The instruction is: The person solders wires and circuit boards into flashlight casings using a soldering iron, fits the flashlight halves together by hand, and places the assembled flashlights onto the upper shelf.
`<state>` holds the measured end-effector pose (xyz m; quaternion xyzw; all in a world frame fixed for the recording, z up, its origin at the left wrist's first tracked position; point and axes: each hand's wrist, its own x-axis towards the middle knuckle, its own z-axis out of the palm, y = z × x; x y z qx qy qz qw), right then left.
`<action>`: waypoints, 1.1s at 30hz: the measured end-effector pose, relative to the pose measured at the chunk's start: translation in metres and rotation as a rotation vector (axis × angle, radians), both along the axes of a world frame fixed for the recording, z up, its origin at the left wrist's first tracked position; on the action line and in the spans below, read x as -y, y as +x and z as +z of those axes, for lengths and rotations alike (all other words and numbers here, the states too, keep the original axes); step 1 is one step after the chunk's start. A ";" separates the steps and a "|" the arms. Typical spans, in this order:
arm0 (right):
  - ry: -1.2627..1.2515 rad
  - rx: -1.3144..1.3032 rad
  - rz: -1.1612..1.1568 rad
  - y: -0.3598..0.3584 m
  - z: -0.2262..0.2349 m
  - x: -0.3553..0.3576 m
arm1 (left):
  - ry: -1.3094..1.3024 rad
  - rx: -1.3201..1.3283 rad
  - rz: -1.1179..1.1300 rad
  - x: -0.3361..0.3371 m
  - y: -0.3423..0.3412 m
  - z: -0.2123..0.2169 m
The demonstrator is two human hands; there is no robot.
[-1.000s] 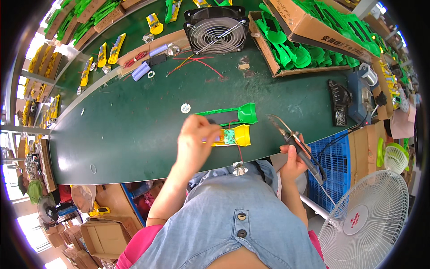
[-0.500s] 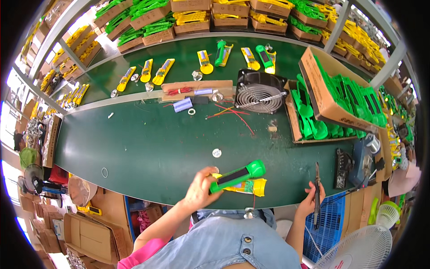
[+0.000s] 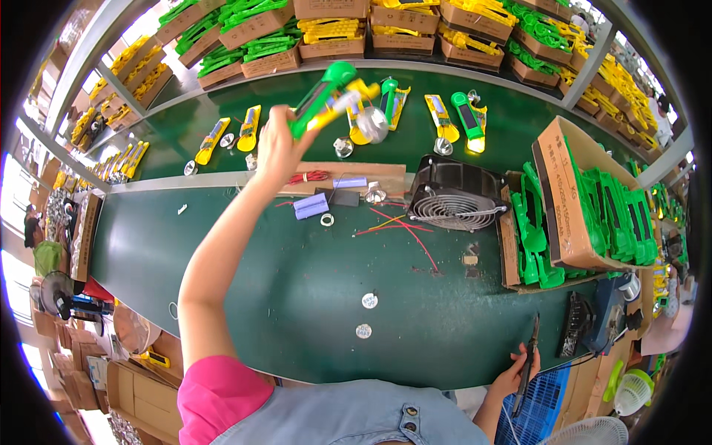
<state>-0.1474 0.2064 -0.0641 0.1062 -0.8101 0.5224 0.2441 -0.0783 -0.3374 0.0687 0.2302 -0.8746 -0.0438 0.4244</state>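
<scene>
My left hand (image 3: 279, 154) is stretched out over the far green strip. It is closed on a green flashlight shell (image 3: 326, 87) with a dark panel. A yellow shell (image 3: 326, 116) with electronics, smeared by motion, is held along with it, and a silver reflector (image 3: 374, 124) hangs beside them. My right hand (image 3: 515, 372), low at the near right edge of the bench, grips a soldering iron (image 3: 527, 365) with its tip pointing up and away. Several yellow shells (image 3: 213, 141) lie on the far strip, some with silver reflectors. A green shell (image 3: 468, 120) rests there on a yellow one.
A black fan (image 3: 457, 194) stands at mid bench, near purple cells (image 3: 310, 207) and red wires (image 3: 411, 241). Right of it, cardboard boxes (image 3: 561, 194) hold green shells. A soldering station (image 3: 602, 314) and solder spool (image 3: 630, 286) stand at the right. Two round stickers (image 3: 369, 300) lie nearer me.
My left hand has carried the green and yellow flashlight shells from the near edge to the far strip. My right hand still holds the soldering iron, slightly lower. The view has shifted.
</scene>
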 end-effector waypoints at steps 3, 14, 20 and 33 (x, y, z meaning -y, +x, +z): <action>0.019 -0.004 -0.008 -0.002 -0.006 0.002 | 0.054 -0.005 0.210 0.081 -0.045 -0.045; 0.074 0.043 -0.111 0.006 -0.002 -0.006 | 0.198 0.865 0.573 0.132 -0.119 -0.036; 0.079 0.017 -0.102 0.001 -0.001 -0.002 | 0.391 0.685 0.450 0.222 -0.067 -0.134; 0.099 -0.287 0.130 -0.150 0.207 -0.020 | -0.101 0.387 0.077 0.078 0.009 0.096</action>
